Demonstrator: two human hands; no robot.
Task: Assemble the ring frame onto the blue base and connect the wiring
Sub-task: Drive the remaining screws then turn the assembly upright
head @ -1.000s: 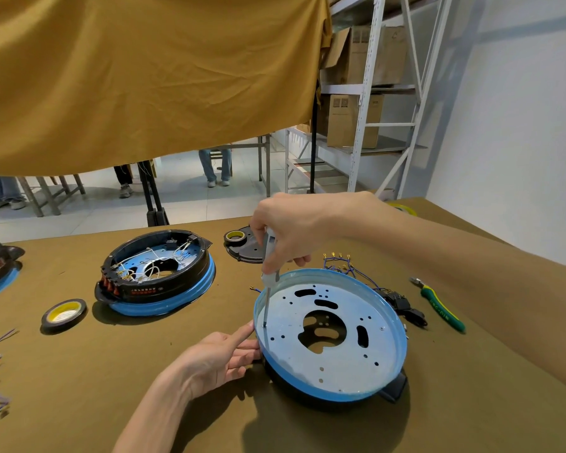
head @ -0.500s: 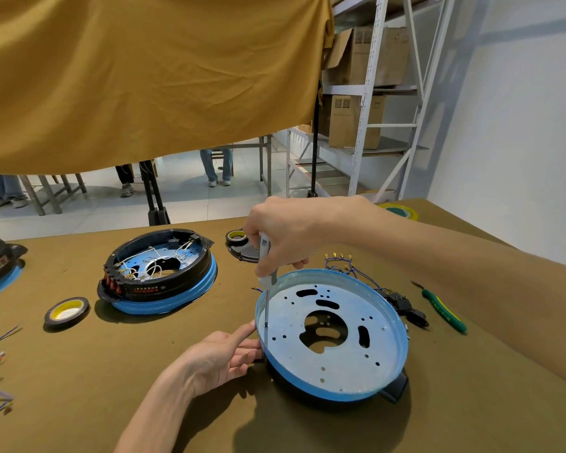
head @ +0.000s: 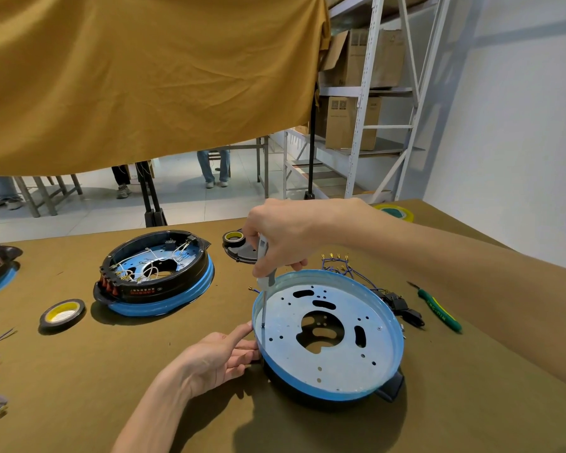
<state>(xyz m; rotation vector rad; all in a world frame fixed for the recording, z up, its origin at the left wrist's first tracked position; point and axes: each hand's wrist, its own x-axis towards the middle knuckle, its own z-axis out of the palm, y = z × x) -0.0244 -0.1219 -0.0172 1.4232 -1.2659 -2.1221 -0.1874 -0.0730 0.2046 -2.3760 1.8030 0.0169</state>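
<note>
Blue base (head: pixel 327 335) sat lower right, over the ring frame (head: pixel 391 385). Little changed: your right hand (head: pixel 281 240) kept gripping the screwdriver (head: pixel 264 282), tip at a left-rim hole; left hand (head: pixel 221 356), fingers straight, steadied the rim. Wiring (head: pixel 343 268) still loose.

Right hand (head: pixel 283 235) grips screwdriver (head: pixel 264 273) upright in blue base (head: pixel 386 380).

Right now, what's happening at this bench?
A person is fastening the blue base. The right hand grips a screwdriver held upright, its tip down at a hole near the base's left rim. The left hand steadies that rim from outside with its fingers. The base lies over a black ring frame. Loose wiring lies behind it, unconnected. A wired finished unit sits to the left.
</note>
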